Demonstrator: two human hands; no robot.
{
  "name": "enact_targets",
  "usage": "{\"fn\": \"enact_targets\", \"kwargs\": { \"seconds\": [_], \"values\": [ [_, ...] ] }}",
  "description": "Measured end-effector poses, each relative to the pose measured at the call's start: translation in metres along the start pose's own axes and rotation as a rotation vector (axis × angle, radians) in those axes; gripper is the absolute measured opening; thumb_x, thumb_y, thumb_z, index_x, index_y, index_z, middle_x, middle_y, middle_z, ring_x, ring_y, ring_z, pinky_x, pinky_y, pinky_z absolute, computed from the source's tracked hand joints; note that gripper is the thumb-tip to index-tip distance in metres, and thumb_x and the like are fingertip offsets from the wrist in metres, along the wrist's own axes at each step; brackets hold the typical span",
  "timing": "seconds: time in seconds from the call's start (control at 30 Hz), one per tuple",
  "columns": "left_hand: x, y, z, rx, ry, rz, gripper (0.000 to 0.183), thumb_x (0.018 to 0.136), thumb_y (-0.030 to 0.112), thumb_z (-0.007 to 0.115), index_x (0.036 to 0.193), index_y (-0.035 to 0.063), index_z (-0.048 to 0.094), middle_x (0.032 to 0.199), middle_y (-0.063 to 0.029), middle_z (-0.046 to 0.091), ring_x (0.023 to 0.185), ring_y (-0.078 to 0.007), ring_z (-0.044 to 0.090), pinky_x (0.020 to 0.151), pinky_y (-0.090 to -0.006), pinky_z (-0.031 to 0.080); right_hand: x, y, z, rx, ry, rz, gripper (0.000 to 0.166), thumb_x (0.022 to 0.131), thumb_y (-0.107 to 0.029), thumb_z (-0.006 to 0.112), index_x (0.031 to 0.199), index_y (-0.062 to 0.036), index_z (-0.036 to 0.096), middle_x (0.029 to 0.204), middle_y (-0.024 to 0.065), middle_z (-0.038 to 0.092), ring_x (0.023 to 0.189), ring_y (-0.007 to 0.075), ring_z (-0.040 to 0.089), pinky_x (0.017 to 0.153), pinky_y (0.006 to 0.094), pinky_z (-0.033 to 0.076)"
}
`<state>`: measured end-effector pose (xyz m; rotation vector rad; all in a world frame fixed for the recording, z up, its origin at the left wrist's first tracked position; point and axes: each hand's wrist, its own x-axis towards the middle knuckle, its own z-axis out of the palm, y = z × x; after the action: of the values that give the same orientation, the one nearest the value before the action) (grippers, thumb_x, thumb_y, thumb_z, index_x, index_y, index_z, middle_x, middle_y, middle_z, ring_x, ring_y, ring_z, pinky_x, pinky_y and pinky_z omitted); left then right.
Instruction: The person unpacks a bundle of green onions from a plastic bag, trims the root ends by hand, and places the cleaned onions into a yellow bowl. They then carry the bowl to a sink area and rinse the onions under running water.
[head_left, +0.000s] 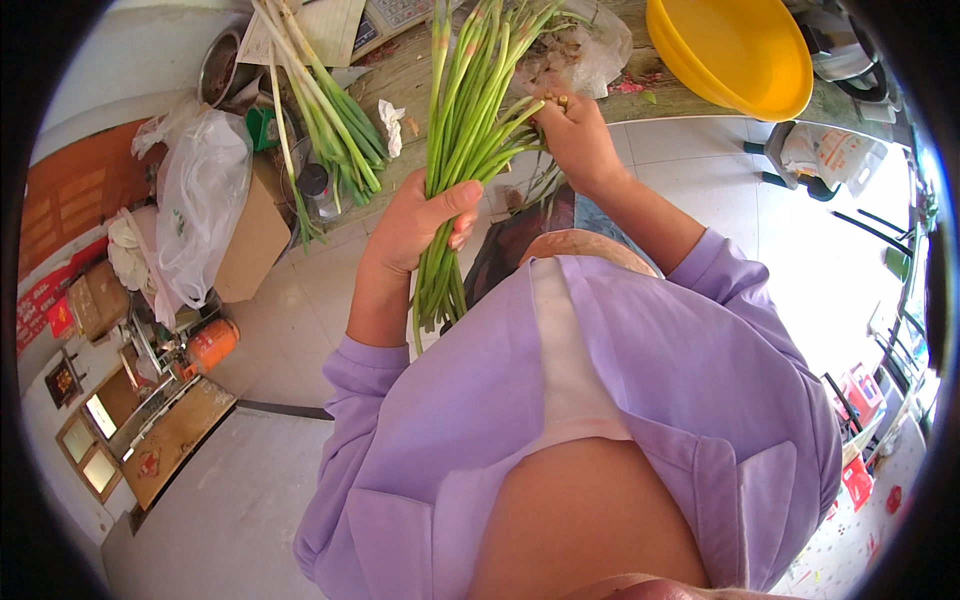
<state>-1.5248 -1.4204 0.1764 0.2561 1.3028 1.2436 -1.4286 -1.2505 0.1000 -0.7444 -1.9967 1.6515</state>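
Observation:
A bundle of long green stalks (469, 112), probably garlic scapes, stands upright in my left hand (427, 217), whose fingers wrap round its lower part. To the right, my right hand (577, 139) has its fingers curled around the ends of a few stalks, with cut tips showing above the fist. Behind that hand lies a clear plastic bag (592, 45) with brownish scraps. Green onions (326, 112) lie on the wooden table (405, 75) to the left of the bundle, their leaves hanging over its edge.
A yellow plastic basin (731, 52) stands at the table's right, beside a metal kettle (836, 45). A crumpled tissue (391, 126) lies near the onions. At the left are a metal pot (221, 67), a cardboard box (255, 240) and a white plastic bag (202, 195). An orange gas cylinder (212, 345) stands farther off.

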Motion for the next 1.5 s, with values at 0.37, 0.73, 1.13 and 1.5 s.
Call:
{"fn": "enact_targets", "kwargs": {
  "seconds": [0.37, 0.73, 1.13, 1.5],
  "values": [
    [-0.007, -0.005, -0.007, 0.039, 0.012, -0.043, 0.025, 0.08, 0.023, 0.06, 0.085, 0.0021, 0.047, 0.052, -0.002, 0.043, 0.038, -0.0092, 0.039, 0.037, -0.0222, 0.033, 0.03, -0.055, -0.054, -0.264, -0.099, -0.282, 0.011, 0.086, -0.015, 0.052, 0.088, -0.0059, 0.056, 0.071, 0.0031, 0.056, 0.068, 0.0082, 0.056, 0.059, 0.0243, 0.045],
    [-0.005, -0.003, -0.009, -0.011, -0.031, -0.101, 0.026, 0.08, 0.025, 0.06, 0.085, 0.0031, 0.046, 0.052, -0.0017, 0.043, 0.039, -0.0087, 0.038, 0.038, -0.0217, 0.032, 0.04, -0.026, -0.05, -0.809, -0.184, -1.156, 0.03, 0.06, -0.011, 0.061, 0.09, -0.0116, 0.058, 0.07, -0.0021, 0.05, 0.061, 0.014, 0.052, 0.052, 0.0276, 0.039],
    [0.003, -0.004, -0.016, -0.079, -0.025, -0.123, 0.024, 0.08, 0.023, 0.061, 0.079, 0.0036, 0.048, 0.054, -0.0017, 0.045, 0.041, -0.0085, 0.04, 0.038, -0.0215, 0.033, 0.015, -0.017, -0.045, -0.818, -0.16, -0.903, 0.019, 0.058, -0.011, 0.06, 0.076, -0.0105, 0.053, 0.066, 0.0002, 0.049, 0.055, 0.0164, 0.051, 0.05, 0.0275, 0.038],
    [-0.006, -0.007, -0.033, -0.156, 0.075, -0.062, 0.022, 0.081, 0.021, 0.059, 0.082, 0.0024, 0.048, 0.054, -0.0027, 0.046, 0.04, -0.01, 0.041, 0.039, -0.023, 0.034, 0.054, 0.017, -0.018, 0.684, 0.067, 0.431, 0.019, 0.082, -0.021, 0.046, 0.078, -0.0034, 0.052, 0.063, 0.0051, 0.054, 0.055, 0.0134, 0.052, 0.047, 0.0257, 0.037]
  ]
}}
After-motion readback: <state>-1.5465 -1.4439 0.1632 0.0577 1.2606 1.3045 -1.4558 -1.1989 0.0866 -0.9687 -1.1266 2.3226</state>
